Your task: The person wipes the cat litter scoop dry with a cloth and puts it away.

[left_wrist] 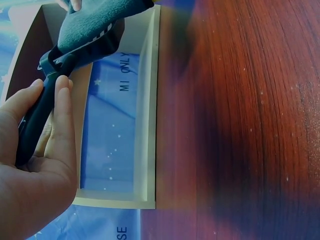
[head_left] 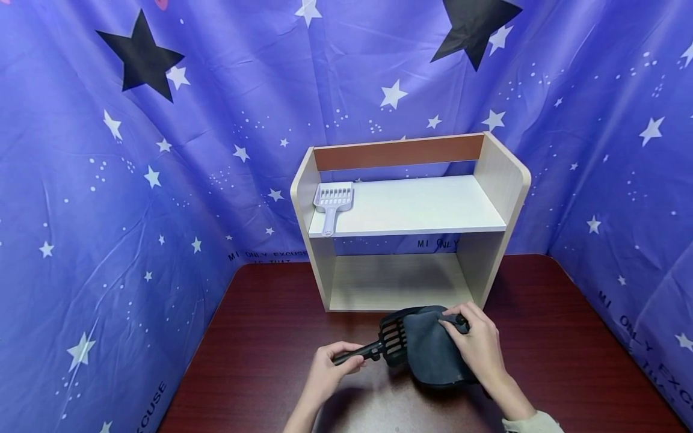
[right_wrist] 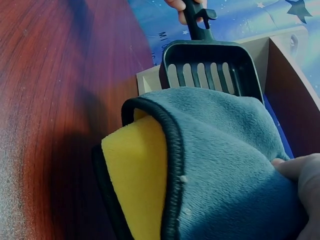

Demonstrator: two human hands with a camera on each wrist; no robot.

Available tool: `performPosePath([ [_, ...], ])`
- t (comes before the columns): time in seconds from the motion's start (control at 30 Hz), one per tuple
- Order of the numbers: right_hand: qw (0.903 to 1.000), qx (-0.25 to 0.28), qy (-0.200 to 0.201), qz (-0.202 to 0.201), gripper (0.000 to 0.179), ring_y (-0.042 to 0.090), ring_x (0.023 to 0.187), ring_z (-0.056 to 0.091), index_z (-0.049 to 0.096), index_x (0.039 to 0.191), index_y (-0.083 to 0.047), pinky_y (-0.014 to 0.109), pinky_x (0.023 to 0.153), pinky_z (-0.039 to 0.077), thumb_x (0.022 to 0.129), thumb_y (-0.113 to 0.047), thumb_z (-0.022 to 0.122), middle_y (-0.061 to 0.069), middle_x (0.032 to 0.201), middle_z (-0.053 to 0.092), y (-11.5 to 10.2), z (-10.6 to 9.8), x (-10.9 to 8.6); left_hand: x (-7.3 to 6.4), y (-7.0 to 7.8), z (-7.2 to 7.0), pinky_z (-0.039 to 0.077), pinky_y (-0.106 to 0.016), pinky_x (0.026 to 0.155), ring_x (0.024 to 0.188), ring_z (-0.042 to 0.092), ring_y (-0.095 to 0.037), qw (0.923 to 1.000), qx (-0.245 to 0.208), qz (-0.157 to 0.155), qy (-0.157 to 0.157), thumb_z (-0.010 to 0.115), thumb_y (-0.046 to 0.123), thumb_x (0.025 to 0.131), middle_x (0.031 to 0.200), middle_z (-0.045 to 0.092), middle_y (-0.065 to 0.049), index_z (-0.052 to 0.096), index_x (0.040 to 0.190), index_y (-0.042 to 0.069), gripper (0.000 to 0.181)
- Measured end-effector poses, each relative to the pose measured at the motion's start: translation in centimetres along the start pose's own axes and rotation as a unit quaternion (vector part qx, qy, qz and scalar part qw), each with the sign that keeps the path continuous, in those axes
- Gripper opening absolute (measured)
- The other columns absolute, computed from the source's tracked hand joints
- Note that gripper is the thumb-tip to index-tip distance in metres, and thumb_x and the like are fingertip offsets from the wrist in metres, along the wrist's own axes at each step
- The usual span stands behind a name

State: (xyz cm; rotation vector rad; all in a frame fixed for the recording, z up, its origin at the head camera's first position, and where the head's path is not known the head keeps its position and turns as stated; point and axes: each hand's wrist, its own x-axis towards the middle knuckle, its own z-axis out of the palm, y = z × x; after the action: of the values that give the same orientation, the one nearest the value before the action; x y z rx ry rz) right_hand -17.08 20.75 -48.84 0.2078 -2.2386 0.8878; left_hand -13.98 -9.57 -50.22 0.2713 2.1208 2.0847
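A black slotted litter scoop (head_left: 394, 337) is held above the table, its handle gripped between the thumb and fingers of my left hand (head_left: 328, 367). My right hand (head_left: 479, 343) pinches a folded cloth (head_left: 433, 352), grey-blue on one side with a yellow side (right_wrist: 137, 170) and black edging. The cloth lies over the far part of the scoop's head and hides it. In the right wrist view the slots (right_wrist: 200, 75) near the handle show uncovered. The right hand's remaining fingers are partly hidden.
A two-level wooden shelf (head_left: 406, 207) stands at the back of the dark red table (head_left: 243, 349). On its upper board, at the left, lies a pale lavender slotted scoop (head_left: 332, 204). Blue star-patterned curtains (head_left: 216, 150) hang around the table.
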Motion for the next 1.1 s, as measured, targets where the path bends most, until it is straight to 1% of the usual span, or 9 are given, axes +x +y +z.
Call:
performPosePath([
  [0.13,0.9992,0.023,-0.025,0.023,0.029,0.006,0.09,0.064,0.072,0.095,-0.019,0.008,0.081,0.043,0.074,-0.004,0.086,-0.004,0.094,0.07,0.3,-0.3,0.0,0.0,0.0,-0.2,0.062,-0.024,0.077,0.083,0.073,-0.009,1.0,-0.004,-0.004,0.002,0.071,0.001,0.088,0.102,0.069,-0.038,0.066,0.112,-0.015,0.029],
  [0.23,0.9976,0.038,-0.047,0.034,0.032,0.003,0.096,0.062,0.072,0.105,-0.018,0.003,0.084,0.038,0.078,-0.005,0.083,-0.001,0.101,0.072,0.4,-0.7,0.2,-0.1,0.0,-0.5,0.062,-0.024,0.077,0.082,0.073,-0.008,1.0,-0.003,-0.006,0.005,0.071,0.002,0.088,0.102,0.069,-0.038,0.066,0.112,-0.016,0.03],
  [0.27,0.9972,0.039,-0.053,0.034,0.032,0.003,0.097,0.062,0.073,0.106,-0.018,0.002,0.085,0.037,0.078,-0.006,0.083,0.0,0.102,0.073,0.4,-0.8,0.2,-0.1,0.0,-0.5,0.062,-0.023,0.077,0.082,0.073,-0.008,1.0,-0.001,-0.005,0.006,0.071,0.002,0.088,0.101,0.069,-0.037,0.066,0.111,-0.016,0.03],
  [0.37,0.9972,0.027,-0.063,0.031,0.032,0.01,0.093,0.067,0.075,0.105,-0.018,0.002,0.081,0.04,0.077,-0.009,0.085,0.0,0.098,0.076,0.5,-1.1,0.5,-0.2,-0.1,-0.7,0.062,-0.023,0.076,0.081,0.072,-0.006,1.0,0.001,-0.004,0.006,0.072,0.002,0.088,0.101,0.069,-0.037,0.066,0.111,-0.015,0.03],
  [0.47,0.9972,0.013,-0.068,0.029,0.028,0.012,0.086,0.07,0.076,0.098,-0.02,0.005,0.077,0.042,0.073,-0.011,0.087,-0.003,0.09,0.077,0.5,-1.5,0.7,-0.2,-0.1,-0.7,0.062,-0.022,0.076,0.081,0.072,-0.004,1.0,0.004,-0.003,0.003,0.071,0.002,0.088,0.102,0.069,-0.037,0.066,0.111,-0.015,0.029],
  [0.57,0.9965,0.017,-0.08,0.021,0.027,0.007,0.084,0.069,0.076,0.093,-0.023,0.004,0.076,0.042,0.072,-0.011,0.087,-0.005,0.088,0.077,0.5,-1.7,0.8,-0.3,-0.2,-0.8,0.062,-0.022,0.076,0.081,0.072,-0.004,1.0,0.007,-0.002,0.003,0.071,0.002,0.088,0.102,0.069,-0.037,0.066,0.111,-0.015,0.029],
  [0.7,0.9933,0.061,-0.097,0.009,0.027,-0.005,0.087,0.065,0.075,0.093,-0.026,0.001,0.08,0.041,0.075,-0.009,0.086,-0.006,0.09,0.076,0.5,-2.0,0.8,-0.3,-0.2,-0.6,0.062,-0.021,0.076,0.081,0.071,-0.004,0.9999,0.007,-0.002,0.008,0.072,0.003,0.088,0.101,0.069,-0.037,0.066,0.111,-0.015,0.029],
  [0.87,0.99,0.109,-0.09,0.007,0.029,-0.013,0.089,0.061,0.075,0.094,-0.024,0.0,0.082,0.042,0.074,-0.004,0.085,-0.004,0.09,0.076,0.3,-1.7,0.7,-0.1,0.1,0.1,0.062,-0.021,0.076,0.08,0.071,-0.003,0.9999,0.008,0.002,0.012,0.073,0.003,0.088,0.101,0.07,-0.036,0.067,0.111,-0.013,0.028],
  [1.1,0.9928,0.103,-0.061,0.009,0.03,-0.01,0.089,0.063,0.075,0.093,-0.022,-0.001,0.082,0.043,0.072,-0.004,0.087,-0.003,0.089,0.076,-0.5,-0.9,0.4,0.2,0.6,1.2,0.061,-0.02,0.074,0.08,0.071,-0.003,0.9996,0.019,0.014,0.015,0.074,0.004,0.087,0.098,0.072,-0.032,0.07,0.109,-0.009,0.026],
])
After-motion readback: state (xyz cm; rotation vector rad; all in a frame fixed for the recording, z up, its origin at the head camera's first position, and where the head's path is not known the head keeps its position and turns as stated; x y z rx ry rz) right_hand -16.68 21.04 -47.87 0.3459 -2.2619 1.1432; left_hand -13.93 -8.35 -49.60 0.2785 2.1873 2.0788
